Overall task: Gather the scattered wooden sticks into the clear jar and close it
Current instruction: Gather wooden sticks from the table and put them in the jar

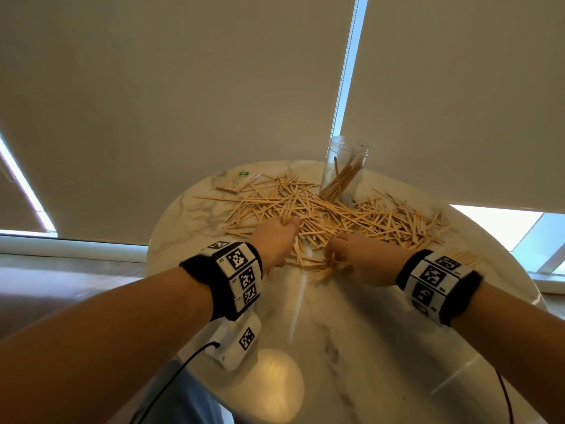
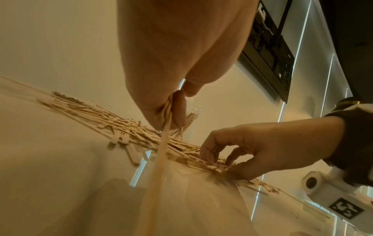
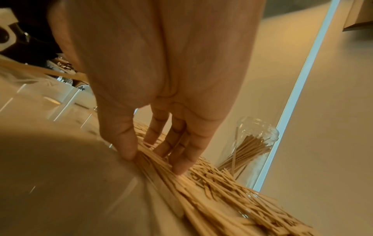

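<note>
Thin wooden sticks lie in a wide heap across the round marble table. The clear jar stands upright and uncapped behind the heap, with a small bunch of sticks leaning inside; it also shows in the right wrist view as the jar. My left hand is at the heap's near left edge and grips a bundle of sticks against the palm. My right hand pinches a bunch of sticks off the near edge between thumb and fingers. No lid is identifiable.
A clear packet of sticks lies at the table's far left edge. A small aligned stack of sticks sits by my right wrist. Drawn roller blinds hang behind the table. The near half of the marble top holds only reflections.
</note>
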